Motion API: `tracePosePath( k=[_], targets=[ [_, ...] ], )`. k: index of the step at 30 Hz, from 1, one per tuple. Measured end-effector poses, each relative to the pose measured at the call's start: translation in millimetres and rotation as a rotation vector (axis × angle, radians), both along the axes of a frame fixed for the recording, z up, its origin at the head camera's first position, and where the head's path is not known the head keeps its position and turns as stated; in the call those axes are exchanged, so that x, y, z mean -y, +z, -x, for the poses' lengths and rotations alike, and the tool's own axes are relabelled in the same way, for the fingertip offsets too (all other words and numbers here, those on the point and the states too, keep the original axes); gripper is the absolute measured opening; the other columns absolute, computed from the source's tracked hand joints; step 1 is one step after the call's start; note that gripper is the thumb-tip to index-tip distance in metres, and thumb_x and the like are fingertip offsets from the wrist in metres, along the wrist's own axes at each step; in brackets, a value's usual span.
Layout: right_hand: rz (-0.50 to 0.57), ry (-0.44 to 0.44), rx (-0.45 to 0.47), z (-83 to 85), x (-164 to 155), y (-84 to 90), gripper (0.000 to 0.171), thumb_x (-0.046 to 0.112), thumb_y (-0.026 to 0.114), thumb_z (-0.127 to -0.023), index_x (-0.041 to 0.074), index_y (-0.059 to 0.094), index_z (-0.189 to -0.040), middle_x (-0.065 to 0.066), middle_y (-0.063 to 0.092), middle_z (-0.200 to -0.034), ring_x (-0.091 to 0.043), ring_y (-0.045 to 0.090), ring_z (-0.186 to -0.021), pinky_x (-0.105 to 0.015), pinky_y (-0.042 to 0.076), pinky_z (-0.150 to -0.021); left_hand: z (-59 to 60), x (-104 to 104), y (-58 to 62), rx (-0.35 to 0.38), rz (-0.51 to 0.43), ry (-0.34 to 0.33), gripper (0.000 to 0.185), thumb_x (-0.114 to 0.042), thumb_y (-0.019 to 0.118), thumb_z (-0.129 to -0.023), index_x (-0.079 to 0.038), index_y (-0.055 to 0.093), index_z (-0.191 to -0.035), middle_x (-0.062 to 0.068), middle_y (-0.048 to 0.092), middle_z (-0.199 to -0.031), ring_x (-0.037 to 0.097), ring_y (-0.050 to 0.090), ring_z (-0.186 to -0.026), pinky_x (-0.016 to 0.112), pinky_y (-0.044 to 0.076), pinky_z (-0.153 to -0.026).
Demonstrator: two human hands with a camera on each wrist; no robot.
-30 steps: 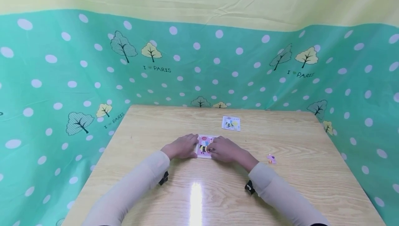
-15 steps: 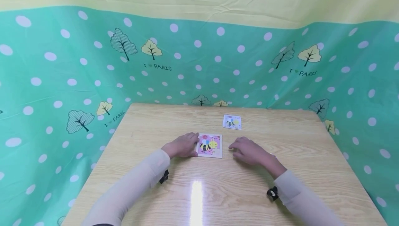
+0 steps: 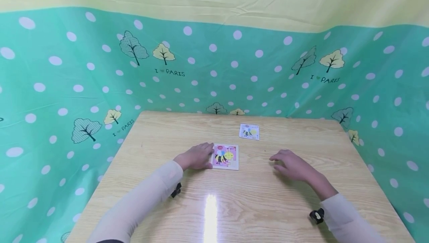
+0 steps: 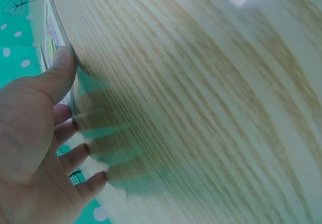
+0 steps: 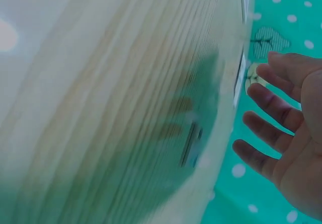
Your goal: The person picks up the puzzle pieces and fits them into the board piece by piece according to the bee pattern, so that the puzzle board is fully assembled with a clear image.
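Observation:
A bee jigsaw puzzle (image 3: 225, 157) in a white-bordered tray lies flat on the table. At its left edge my left hand (image 3: 197, 156) rests with spread fingers, and in the left wrist view the thumb (image 4: 61, 73) touches the tray's border. To the right of the puzzle, apart from it, my right hand (image 3: 292, 165) hovers low over the table with loosely bent, parted fingers. Nothing is visible between those fingers in the right wrist view. There, a small thin piece (image 5: 189, 144) lies on the table, seen nearly edge-on. The head view hides it behind the right hand.
Behind the puzzle, slightly right, lies a smaller card (image 3: 249, 131) with a matching bee picture. Wood-grained tabletop (image 3: 254, 205) surrounds everything. A green dotted curtain (image 3: 214, 60) hangs along the back and both sides.
My right hand has left the puzzle and moved right, over the spot where a loose pink piece lay in view. My left hand has stayed at the puzzle's left edge.

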State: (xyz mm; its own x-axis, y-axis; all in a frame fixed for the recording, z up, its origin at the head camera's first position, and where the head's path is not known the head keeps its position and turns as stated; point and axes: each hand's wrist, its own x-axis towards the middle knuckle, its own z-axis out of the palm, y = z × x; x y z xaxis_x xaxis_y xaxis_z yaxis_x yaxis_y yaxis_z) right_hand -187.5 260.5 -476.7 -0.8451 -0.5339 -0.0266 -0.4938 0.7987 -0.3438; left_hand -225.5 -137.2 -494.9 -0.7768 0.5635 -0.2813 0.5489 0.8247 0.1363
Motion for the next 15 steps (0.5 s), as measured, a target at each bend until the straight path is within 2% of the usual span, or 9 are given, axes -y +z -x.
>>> tracePosePath(
  k=[8, 15],
  targets=[
    [-0.023, -0.034, -0.019, -10.5, -38.8, -5.0, 0.030, 0.016, 0.072, -0.094, 0.004, 0.071, -0.121, -0.009, 0.072, -0.112, -0.027, 0.068, -0.102, -0.047, 0.059, -0.089, -0.6, -0.7, 0.1, -0.005, -0.003, -0.007, 0.080, -0.055, 0.063, -0.095, -0.005, 0.041, -0.154, 0.018, 0.030, -0.166, 0.036, 0.033, -0.153, 0.048, 0.028, -0.128],
    [-0.029, -0.052, -0.038, -17.6, -55.5, -10.7, 0.039, 0.020, 0.077, -0.090, -0.001, 0.069, -0.122, -0.015, 0.070, -0.116, -0.038, 0.065, -0.110, -0.057, 0.056, -0.097, 1.8, -0.9, -2.4, -0.017, 0.003, -0.014, 0.080, -0.055, 0.064, -0.094, -0.006, 0.042, -0.153, 0.018, 0.032, -0.165, 0.036, 0.034, -0.152, 0.047, 0.029, -0.128]
  ],
)
